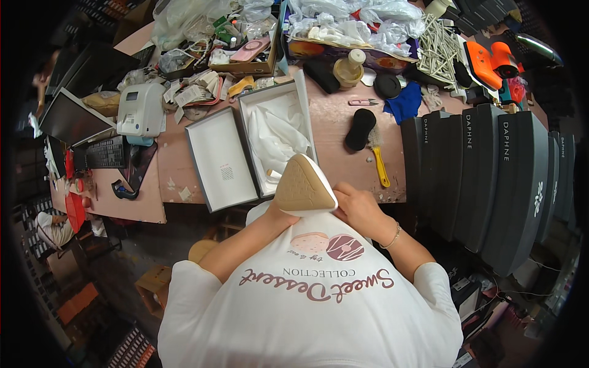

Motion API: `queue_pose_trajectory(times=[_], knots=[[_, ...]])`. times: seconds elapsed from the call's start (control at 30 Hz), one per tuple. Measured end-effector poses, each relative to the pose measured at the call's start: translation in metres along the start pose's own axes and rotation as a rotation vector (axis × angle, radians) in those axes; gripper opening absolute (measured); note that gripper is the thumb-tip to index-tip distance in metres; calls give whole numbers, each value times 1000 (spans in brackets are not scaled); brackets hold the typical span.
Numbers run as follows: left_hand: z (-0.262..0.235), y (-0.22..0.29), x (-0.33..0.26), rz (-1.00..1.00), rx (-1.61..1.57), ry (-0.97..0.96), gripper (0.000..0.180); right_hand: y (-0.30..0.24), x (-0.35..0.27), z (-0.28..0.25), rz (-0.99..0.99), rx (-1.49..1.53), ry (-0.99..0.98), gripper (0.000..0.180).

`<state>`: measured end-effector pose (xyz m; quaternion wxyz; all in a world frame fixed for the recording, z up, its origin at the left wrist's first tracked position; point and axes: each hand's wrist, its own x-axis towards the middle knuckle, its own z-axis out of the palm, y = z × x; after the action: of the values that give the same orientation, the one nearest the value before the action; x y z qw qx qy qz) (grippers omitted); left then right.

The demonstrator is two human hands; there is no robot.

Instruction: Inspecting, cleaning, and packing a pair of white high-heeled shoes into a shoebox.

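A white shoe [305, 189] with a tan sole is tipped up in front of my chest, its sole facing up. My left hand [280, 216] grips it from the left, fingers partly hidden beneath it. Against the shoe's right edge, my right hand [359, 209] is closed with curled fingers; the fingertips are hidden behind the shoe. Just beyond lies an uncovered grey shoebox [311, 132] with white tissue paper [279, 132] inside. Its lid [222, 165], white inside, rests beside it on the left.
A yellow-handled brush [380, 165] and a black shoe-shaped pad [360, 129] lie on the pink table [334, 165]. Dark shoeboxes [472, 178] stand in a row at right. A label printer [140, 110], monitor [76, 116] and keyboard [105, 153] occupy the left; plastic bags [368, 24] fill a box behind.
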<state>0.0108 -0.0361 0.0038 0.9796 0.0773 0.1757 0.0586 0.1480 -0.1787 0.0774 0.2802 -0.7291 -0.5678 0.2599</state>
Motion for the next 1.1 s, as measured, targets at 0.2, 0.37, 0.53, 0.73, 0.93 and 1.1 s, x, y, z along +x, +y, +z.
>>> queue_pose_trajectory(times=[0.2, 0.37, 0.53, 0.73, 0.93, 1.1], knots=[[-6, -5, -2, -13, -29, 72, 26, 9, -12, 8, 22, 53, 97, 21], [-10, -8, 1, 16, 117, -73, 26, 2, 3, 25, -73, -73, 77, 19], [-16, -7, -2, 214, 981, -129, 33, -9, 11, 10, -3, -121, -142, 17], [2, 16, 10, -76, 197, 346, 38, 6, 23, -28, -12, 193, -129, 18], [-41, 29, 2, 133, -57, 277, 45, -10, 98, -53, 33, 348, 146, 18], [-37, 49, -10, 103, -281, 305, 59, -37, 220, -56, -162, 264, 332, 20]])
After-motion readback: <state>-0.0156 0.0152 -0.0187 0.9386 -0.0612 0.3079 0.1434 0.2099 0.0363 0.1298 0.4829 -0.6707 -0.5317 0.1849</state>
